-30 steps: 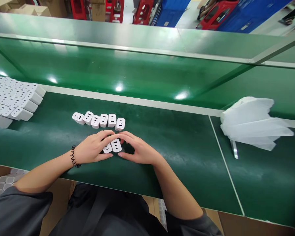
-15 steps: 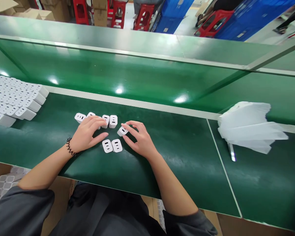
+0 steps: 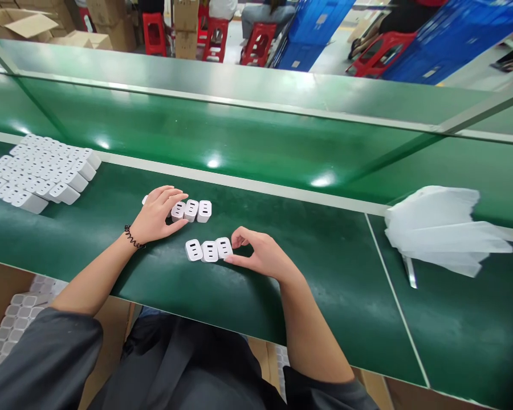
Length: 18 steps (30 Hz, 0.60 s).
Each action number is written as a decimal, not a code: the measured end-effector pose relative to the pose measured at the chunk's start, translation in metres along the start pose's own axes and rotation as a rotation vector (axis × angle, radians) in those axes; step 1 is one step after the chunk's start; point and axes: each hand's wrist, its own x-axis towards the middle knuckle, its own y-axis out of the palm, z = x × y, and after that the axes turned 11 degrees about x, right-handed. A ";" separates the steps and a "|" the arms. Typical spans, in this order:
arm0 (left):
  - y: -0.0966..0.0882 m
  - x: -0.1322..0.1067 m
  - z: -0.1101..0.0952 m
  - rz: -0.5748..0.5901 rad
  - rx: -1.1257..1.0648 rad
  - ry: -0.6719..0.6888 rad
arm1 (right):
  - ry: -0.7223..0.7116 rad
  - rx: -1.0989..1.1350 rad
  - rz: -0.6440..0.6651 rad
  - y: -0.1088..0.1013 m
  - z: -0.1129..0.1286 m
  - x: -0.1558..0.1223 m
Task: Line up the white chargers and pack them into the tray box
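Note:
Small white charger blocks lie on the green bench (image 3: 308,267). A near row of three chargers (image 3: 209,250) sits in front of me; my right hand (image 3: 260,255) rests at its right end, thumb and curled fingers touching the last block. A far row of chargers (image 3: 191,210) lies behind it. My left hand (image 3: 158,213), a black coil band on its wrist, lies over the left part of that row with fingers stretched, hiding the blocks under it.
A large batch of white chargers (image 3: 47,171) lies packed together at the far left. A heap of white plastic bags (image 3: 440,228) sits at the right. A shiny green conveyor (image 3: 222,125) runs behind the bench. Trays of parts (image 3: 8,324) stand below left.
My right hand took a charger from the right end of the far row and set it beside the two near ones, making three. My left hand moved onto the far row.

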 end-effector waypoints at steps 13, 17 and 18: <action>0.008 -0.001 0.007 0.045 0.149 0.087 | -0.118 0.102 -0.276 0.023 0.005 0.035; 0.021 0.002 0.004 -0.006 0.177 0.141 | -0.124 -0.037 -0.096 0.026 0.022 0.068; 0.023 0.003 0.004 -0.022 0.176 0.150 | -0.114 -0.046 -0.069 0.026 0.023 0.075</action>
